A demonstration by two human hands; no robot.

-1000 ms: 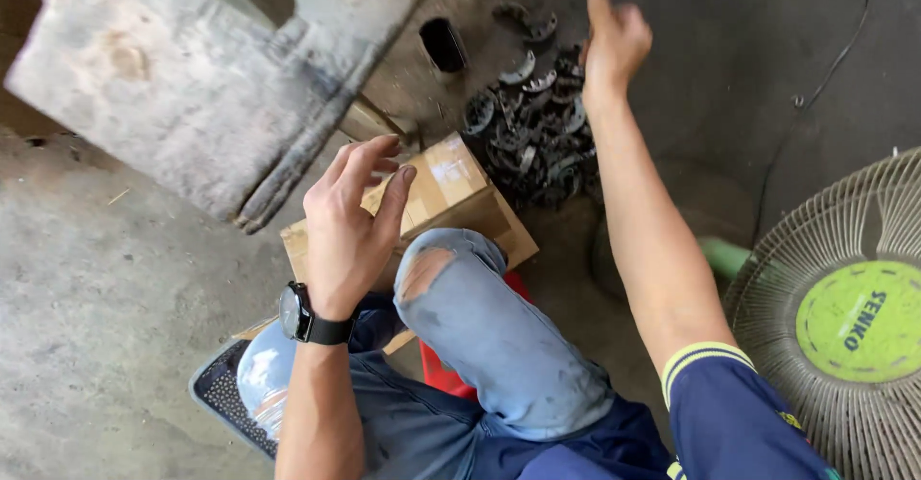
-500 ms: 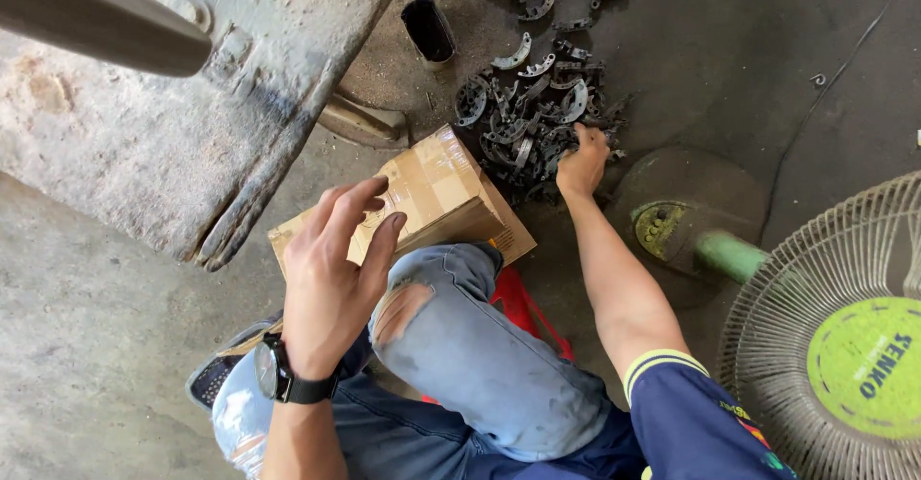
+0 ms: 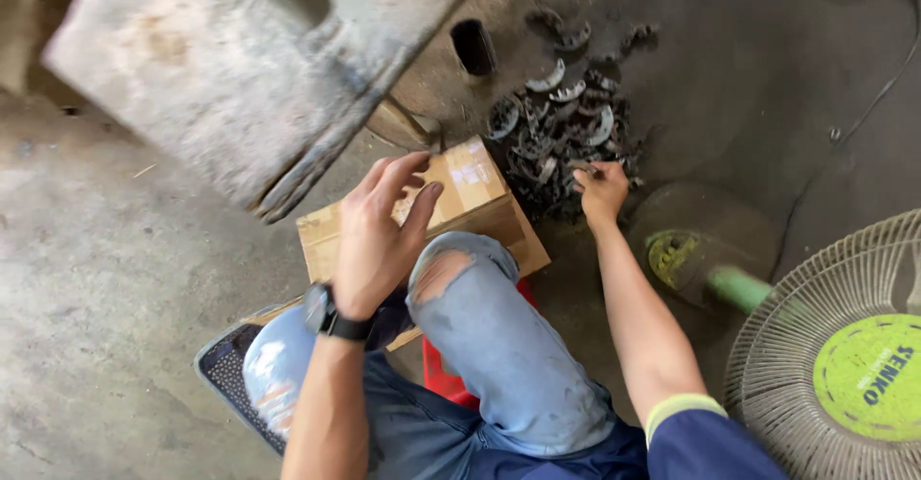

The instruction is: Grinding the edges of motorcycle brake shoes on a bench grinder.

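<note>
I sit low with my knees up in torn jeans. My left hand (image 3: pixel 379 234), with a black watch on the wrist, rests fingers spread over a brown cardboard box (image 3: pixel 480 192) in front of my knee. My right hand (image 3: pixel 601 190) reaches into the near edge of a pile of dark curved metal parts (image 3: pixel 561 125) on the floor, its fingers closed around one of the pieces.
A large grey metal machine body (image 3: pixel 230 68) hangs over the upper left. A black short tube (image 3: pixel 473 46) stands beyond the pile. A floor fan with a green hub (image 3: pixel 863 365) and its round base (image 3: pixel 696 240) sit at the right. A red stool (image 3: pixel 443 374) is under me.
My right hand dropped from raised above the pile down into its near edge and closed on a piece. My left hand stayed on the box. The view shifted.
</note>
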